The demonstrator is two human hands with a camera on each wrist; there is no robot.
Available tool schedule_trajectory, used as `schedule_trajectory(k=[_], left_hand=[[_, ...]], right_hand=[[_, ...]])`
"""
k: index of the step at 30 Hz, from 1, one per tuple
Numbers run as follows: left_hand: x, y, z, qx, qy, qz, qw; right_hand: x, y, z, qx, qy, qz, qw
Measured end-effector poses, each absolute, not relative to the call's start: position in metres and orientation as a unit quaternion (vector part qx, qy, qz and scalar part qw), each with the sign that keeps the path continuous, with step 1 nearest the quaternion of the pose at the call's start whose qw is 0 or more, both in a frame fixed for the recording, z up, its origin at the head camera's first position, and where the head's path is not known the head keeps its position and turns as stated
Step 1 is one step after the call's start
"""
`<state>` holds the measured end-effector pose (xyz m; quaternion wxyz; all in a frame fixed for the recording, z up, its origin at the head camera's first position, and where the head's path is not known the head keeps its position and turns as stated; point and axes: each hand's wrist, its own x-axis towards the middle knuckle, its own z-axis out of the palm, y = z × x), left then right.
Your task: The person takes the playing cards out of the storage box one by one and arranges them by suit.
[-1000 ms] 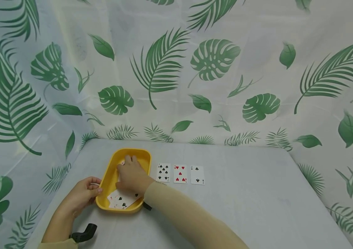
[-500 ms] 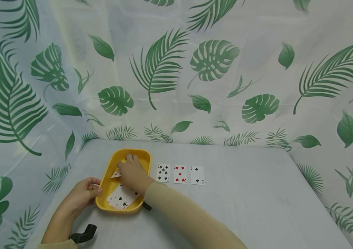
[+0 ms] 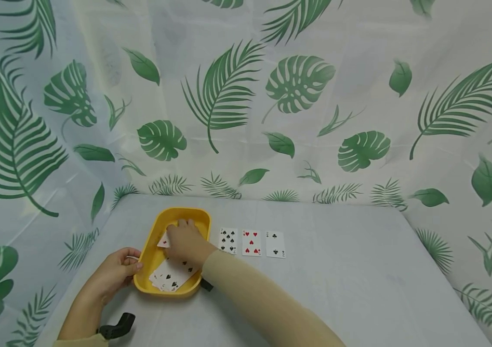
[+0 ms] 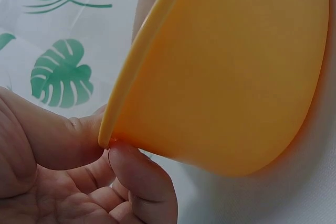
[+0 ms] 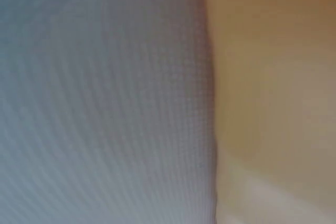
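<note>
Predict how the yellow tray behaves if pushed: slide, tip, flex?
The yellow tray probably slides rather than tips: it looks wide and shallow. Probably fairly stiff: its edge shows no visible bend where the left hand pinches it.

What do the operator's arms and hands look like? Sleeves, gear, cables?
Ungloved left hand and right hand. A plain beige fabric right sleeve reaches near the wrist; a matching beige left sleeve ends on the forearm. A bent black tubular fitting sits just beyond it; a small black piece shows below the right sleeve's end. No cables visible.
</note>
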<state>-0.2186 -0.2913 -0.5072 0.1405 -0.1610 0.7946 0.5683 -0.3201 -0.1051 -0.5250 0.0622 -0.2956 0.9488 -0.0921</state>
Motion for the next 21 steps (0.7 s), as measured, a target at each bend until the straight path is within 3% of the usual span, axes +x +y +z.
schedule_trajectory(k=[5,21], left_hand=[[-0.2189,-0.2905,-0.5073,-0.163,0.796,0.567,0.139],[-0.2198,-0.2923,-0.5102,-0.162,0.794,0.569,0.141]], right_hand=[[-0.3230,-0.1061,-0.5263,-0.277,0.953,-0.095,0.083],[-0.3186,-0.1052,-0.5175,-0.300,0.947,-0.098,0.055]])
